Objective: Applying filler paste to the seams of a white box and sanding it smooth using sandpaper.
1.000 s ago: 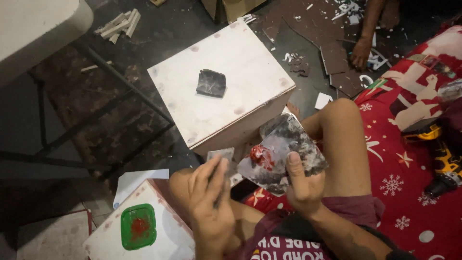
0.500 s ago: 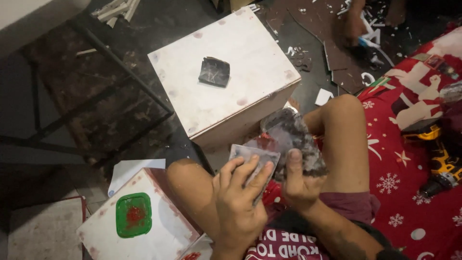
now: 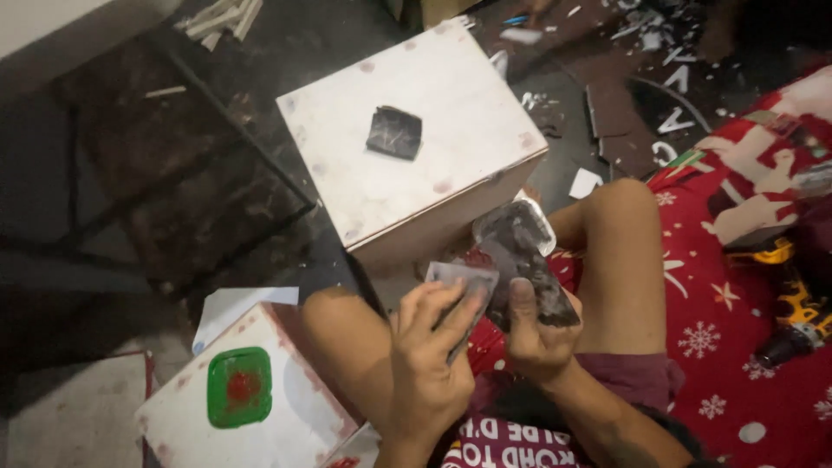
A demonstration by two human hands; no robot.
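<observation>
A grey scraper blade [image 3: 464, 282] sits pinched in the left hand [image 3: 429, 355], just above the lap. The right hand [image 3: 533, 334] grips a smeared grey container [image 3: 520, 260], thumb across its front. Its contents are hard to make out; both forearms are cut off below.

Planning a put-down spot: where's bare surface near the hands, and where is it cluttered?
Free: top of the big white box around the dark square piece; smaller white box right of its green lid. Crowded: floor at top right with scraps; lap, where left hand and right hand hold things.
</observation>
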